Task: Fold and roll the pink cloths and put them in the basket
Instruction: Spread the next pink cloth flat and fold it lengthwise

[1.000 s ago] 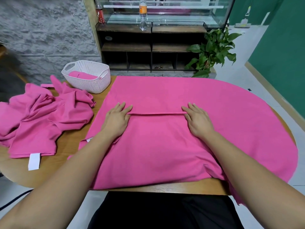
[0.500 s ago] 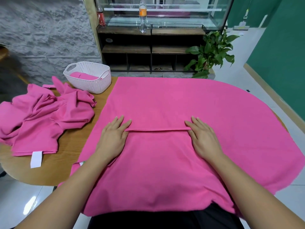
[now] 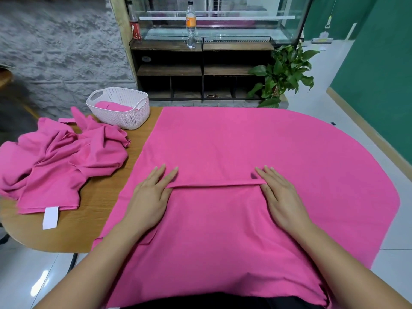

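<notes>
A large pink cloth (image 3: pixel 234 141) lies spread flat over most of the table, with a fold edge running across its middle. My left hand (image 3: pixel 151 195) presses flat on the cloth at the left end of that fold. At the fold's right end my right hand (image 3: pixel 281 197) rests flat too, fingers straight. A pile of crumpled pink cloths (image 3: pixel 58 157) with a white label sits at the left of the table. The white basket (image 3: pixel 131 118) stands at the back left and holds one rolled pink cloth (image 3: pixel 109 106).
The wooden table (image 3: pixel 93 210) shows bare wood between the pile and the spread cloth. Behind the table stand a dark shelf unit (image 3: pixel 200 70) with bottles on top and a potted plant (image 3: pixel 283 74). The cloth hangs over the table's right and near edges.
Both hands have slid toward me along the cloth, drawing the fold edge nearer. The cloth's near edge now hangs over the table onto my lap.
</notes>
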`<state>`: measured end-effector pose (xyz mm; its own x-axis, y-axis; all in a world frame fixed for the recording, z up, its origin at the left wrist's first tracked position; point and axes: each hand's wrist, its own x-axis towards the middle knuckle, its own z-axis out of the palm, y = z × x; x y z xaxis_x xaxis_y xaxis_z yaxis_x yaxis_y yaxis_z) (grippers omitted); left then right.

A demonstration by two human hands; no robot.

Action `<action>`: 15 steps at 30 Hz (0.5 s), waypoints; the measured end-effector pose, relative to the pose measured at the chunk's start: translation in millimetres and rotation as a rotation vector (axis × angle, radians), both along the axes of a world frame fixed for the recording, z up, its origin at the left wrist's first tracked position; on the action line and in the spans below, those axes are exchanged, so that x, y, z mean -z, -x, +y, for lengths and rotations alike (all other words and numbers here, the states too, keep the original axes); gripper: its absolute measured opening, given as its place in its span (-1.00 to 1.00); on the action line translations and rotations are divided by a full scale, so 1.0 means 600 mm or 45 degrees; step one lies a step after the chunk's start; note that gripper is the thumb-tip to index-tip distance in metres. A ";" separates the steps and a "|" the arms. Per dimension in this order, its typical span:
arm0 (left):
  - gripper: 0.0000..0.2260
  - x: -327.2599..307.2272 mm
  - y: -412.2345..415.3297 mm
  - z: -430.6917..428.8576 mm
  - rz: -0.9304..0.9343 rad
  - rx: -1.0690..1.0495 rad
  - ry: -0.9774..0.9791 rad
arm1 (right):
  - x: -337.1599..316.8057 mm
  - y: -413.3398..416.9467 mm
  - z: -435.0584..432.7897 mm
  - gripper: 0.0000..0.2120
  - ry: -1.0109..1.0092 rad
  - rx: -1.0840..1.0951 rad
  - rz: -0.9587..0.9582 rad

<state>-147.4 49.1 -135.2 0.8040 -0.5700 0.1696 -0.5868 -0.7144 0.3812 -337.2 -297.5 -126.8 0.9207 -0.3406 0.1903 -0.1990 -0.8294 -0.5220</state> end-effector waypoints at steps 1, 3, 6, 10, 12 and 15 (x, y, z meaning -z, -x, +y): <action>-0.48 -0.009 -0.014 -0.008 0.003 -0.008 0.032 | -0.009 -0.014 -0.005 -0.55 -0.003 0.005 -0.023; -0.47 -0.028 -0.044 -0.028 -0.018 -0.036 0.084 | -0.024 -0.049 -0.016 -0.55 0.000 0.019 -0.051; -0.53 -0.045 -0.098 -0.061 -0.046 -0.088 0.076 | -0.040 -0.110 -0.039 -0.54 0.041 0.022 -0.056; -0.53 -0.023 -0.160 -0.080 0.008 -0.132 -0.073 | -0.039 -0.182 -0.059 -0.55 0.109 0.003 0.050; -0.52 -0.008 -0.171 -0.080 0.023 -0.141 -0.160 | -0.022 -0.199 -0.061 -0.56 0.144 -0.009 0.137; -0.51 -0.002 -0.168 -0.078 0.024 -0.141 -0.195 | 0.006 -0.195 -0.058 -0.56 0.207 -0.009 0.189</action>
<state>-46.5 2.1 -133.8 0.8654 -0.4959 0.0724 -0.4954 -0.8246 0.2732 -220.1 -332.1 -130.4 0.9449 -0.3100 0.1046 -0.2576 -0.9020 -0.3465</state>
